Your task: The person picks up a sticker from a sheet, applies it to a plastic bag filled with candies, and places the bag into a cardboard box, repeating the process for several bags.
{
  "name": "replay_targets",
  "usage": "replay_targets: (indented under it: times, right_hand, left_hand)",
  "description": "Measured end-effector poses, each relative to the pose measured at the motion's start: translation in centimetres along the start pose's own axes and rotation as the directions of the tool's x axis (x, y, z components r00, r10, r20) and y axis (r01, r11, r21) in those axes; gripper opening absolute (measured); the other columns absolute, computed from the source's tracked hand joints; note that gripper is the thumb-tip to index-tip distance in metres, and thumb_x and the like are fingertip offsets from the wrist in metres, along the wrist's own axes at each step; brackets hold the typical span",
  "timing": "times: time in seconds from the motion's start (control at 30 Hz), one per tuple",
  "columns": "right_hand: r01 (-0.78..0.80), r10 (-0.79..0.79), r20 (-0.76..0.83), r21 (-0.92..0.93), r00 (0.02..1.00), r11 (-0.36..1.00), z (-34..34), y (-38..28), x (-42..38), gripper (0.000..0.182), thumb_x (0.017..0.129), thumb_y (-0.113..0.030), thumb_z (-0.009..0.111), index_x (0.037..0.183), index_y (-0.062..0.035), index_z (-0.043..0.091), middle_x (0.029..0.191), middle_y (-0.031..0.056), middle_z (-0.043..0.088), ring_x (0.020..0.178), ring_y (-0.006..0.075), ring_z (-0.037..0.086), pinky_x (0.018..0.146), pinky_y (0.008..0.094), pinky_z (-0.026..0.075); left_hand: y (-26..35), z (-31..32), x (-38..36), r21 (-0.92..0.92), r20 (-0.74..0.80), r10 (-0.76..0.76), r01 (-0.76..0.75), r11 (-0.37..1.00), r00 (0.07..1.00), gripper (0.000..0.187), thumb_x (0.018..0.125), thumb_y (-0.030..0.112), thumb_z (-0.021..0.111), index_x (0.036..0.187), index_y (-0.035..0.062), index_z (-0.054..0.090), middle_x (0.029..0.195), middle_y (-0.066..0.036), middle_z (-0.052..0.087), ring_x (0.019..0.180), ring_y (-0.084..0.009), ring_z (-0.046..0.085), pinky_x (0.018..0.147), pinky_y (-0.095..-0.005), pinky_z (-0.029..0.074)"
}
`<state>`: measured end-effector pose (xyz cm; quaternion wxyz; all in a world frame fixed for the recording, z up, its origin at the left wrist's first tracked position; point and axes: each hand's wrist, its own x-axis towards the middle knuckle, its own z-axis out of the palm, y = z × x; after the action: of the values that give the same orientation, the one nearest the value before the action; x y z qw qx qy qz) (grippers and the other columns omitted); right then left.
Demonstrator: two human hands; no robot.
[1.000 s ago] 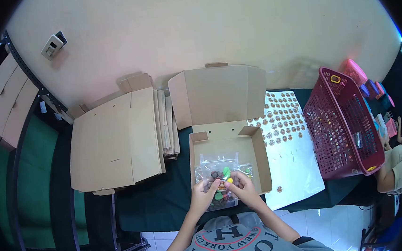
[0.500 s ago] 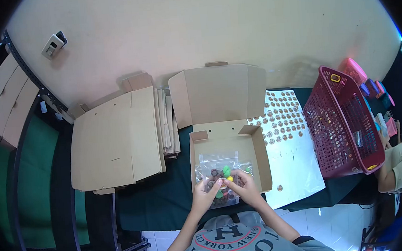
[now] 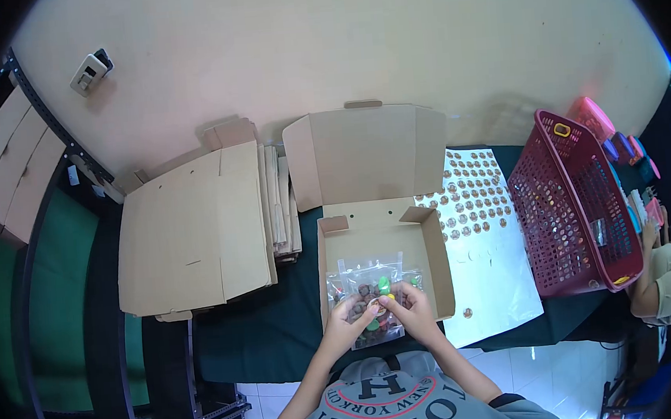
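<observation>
A clear bag (image 3: pixel 372 274) with brown, green, yellow and red pieces is held over the front of an open cardboard box (image 3: pixel 440 260). My left hand (image 3: pixel 349 321) closes on the bag's left side, and my right hand (image 3: pixel 411 312) closes on its right side. Both thumbs meet at a small round sticker (image 3: pixel 376 306) on the bag's face. Other clear bags lie partly hidden behind it in the box. Beside the box is a white sheet (image 3: pixel 486 276) with rows of round stickers.
Flattened cardboard boxes (image 3: pixel 188 237) are stacked at the left. At the right stands a maroon basket (image 3: pixel 561 215), with pink and blue items behind it. Another person (image 3: pixel 664 282) is at the far right. Metal shelving (image 3: pixel 128 383) runs along the left.
The bag has shifted slightly right and tilted in my hands, and my thumbs have moved a little on the sticker. The other person's arm has moved near the pink item.
</observation>
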<state>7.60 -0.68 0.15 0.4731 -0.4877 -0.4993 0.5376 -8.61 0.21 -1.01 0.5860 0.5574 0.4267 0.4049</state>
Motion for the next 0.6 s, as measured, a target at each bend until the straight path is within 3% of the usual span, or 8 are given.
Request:
replay_targets:
  times: [0.17, 0.23, 0.3, 0.43, 0.6]
  right_hand:
    - [-0.037, 0.037, -0.001, 0.091, 0.999, 0.995, 0.5, -0.9, -0.1, 0.016, 0.083, -0.014, 0.057, 0.09, -0.0001, 0.054, 0.076, 0.0022, 0.058, 0.064, 0.0058, 0.056, 0.054, 0.0174, 0.047]
    - [-0.05, 0.049, 0.006, 0.109, 0.999, 0.993, 0.4, -0.7, 0.0, 0.017, 0.083, -0.015, 0.057, 0.09, 0.0002, 0.053, 0.076, 0.0021, 0.058, 0.065, 0.0062, 0.056, 0.054, 0.018, 0.048]
    - [0.012, -0.011, 0.031, -0.036, 0.999, 0.999, -0.1, 0.7, 0.3, 0.019, 0.082, -0.014, 0.058, 0.093, 0.0003, 0.052, 0.08, 0.0027, 0.057, 0.068, 0.0069, 0.057, 0.055, 0.0185, 0.049]
    - [0.008, -0.007, 0.058, -0.017, 0.998, 1.0, 0.4, -0.5, 0.0, 0.022, 0.081, -0.012, 0.06, 0.097, -0.0001, 0.05, 0.084, 0.003, 0.056, 0.072, 0.007, 0.057, 0.056, 0.0185, 0.049]
    - [-0.095, 0.09, 0.073, 0.072, 0.993, 0.993, 0.4, -1.4, -0.1, 0.028, 0.078, -0.015, 0.063, 0.098, 0.0006, 0.051, 0.084, 0.0032, 0.054, 0.075, 0.0065, 0.054, 0.06, 0.0192, 0.046]
  left_hand:
    - [1.1, 0.0, -0.2, -0.057, 0.006, -0.014, 0.014, 0.998, 1.0, 0.029, 0.081, 0.017, 0.059, 0.099, -0.0052, 0.055, 0.092, -0.005, 0.057, 0.086, -0.0082, 0.052, 0.075, -0.0224, 0.042]
    - [0.7, -0.1, -0.2, 0.004, -0.006, 0.011, -0.011, 1.0, 1.0, 0.026, 0.082, 0.018, 0.058, 0.096, -0.0046, 0.056, 0.088, -0.005, 0.058, 0.082, -0.0068, 0.052, 0.071, -0.021, 0.043]
    - [0.5, 0.0, -0.1, 0.005, -0.038, -0.008, 0.008, 1.0, 0.999, 0.025, 0.082, 0.018, 0.058, 0.094, -0.0042, 0.057, 0.086, -0.005, 0.059, 0.079, -0.0063, 0.053, 0.068, -0.0203, 0.043]
    - [1.0, 0.3, 0.1, -0.05, -0.086, -0.024, 0.02, 0.999, 0.996, 0.023, 0.083, 0.018, 0.056, 0.091, -0.0033, 0.058, 0.08, -0.003, 0.06, 0.073, -0.0054, 0.054, 0.064, -0.0186, 0.043]
    - [0.5, 0.0, 0.2, -0.065, -0.045, -0.049, 0.046, 0.997, 0.998, 0.023, 0.083, 0.017, 0.056, 0.092, -0.0034, 0.058, 0.085, -0.005, 0.06, 0.078, -0.0073, 0.054, 0.068, -0.0203, 0.043]
